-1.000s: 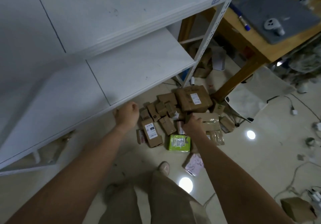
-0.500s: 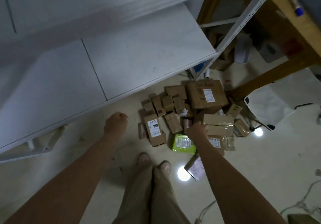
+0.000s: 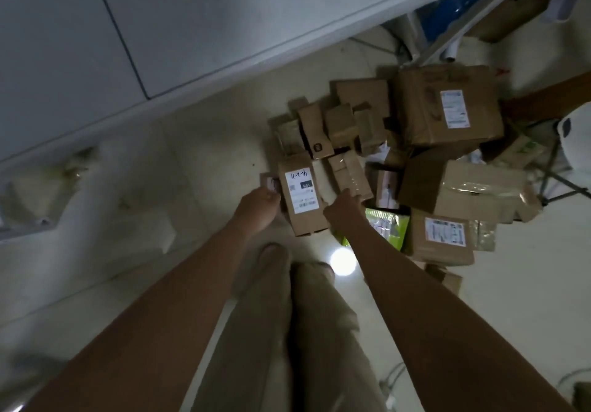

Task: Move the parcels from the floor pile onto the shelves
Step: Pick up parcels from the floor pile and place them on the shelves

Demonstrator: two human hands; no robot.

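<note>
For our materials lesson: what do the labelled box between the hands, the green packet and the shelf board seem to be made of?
Labelled box: brown cardboard, matt, with crisp folded edges; its label looks like white paper. Green packet: probably plastic film, glossy, since it crinkles and glints. Shelf board: smooth white panel, painted metal or laminated board; the picture leaves that open.

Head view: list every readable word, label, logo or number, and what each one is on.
Labelled box: handwritten scrawl, unreadable; dark badge, perhaps "H91", unsure; fine print blurred.
Narrow box: small dark square logo, too small to read.
Large box: white label, blurred.
Lower right box: white label, blurred.
Green packet: label blurred.
</note>
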